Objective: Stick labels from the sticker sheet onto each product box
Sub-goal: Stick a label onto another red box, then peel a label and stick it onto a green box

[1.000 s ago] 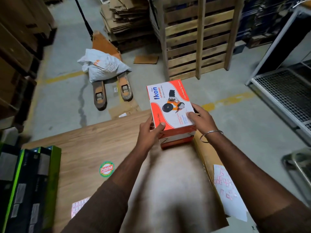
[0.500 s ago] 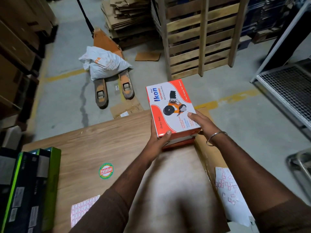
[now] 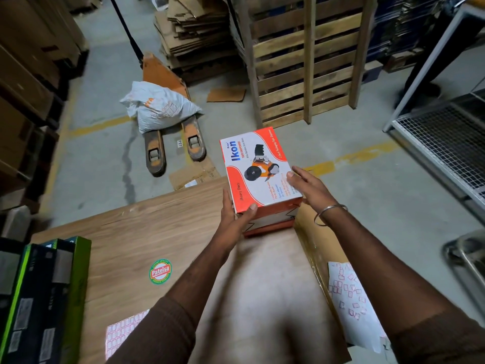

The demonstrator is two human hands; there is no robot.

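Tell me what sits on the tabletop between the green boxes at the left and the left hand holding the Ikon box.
In the head view, only a round Patelsa sticker lies between the green boxes and the left hand; otherwise bare wood.

My left hand [image 3: 233, 219] covers the lower box [image 3: 270, 223]; the sticker sheet [image 3: 120, 334] at the surface's [image 3: 136, 232] near edge is half hidden by my sleeve [image 3: 157, 334].

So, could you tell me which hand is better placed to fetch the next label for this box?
Probably the right hand. It lies open on the box top with straight fingers, so it can lift away, and a sticker sheet lies under that arm. The left hand grips the box's near corner, steadying it.
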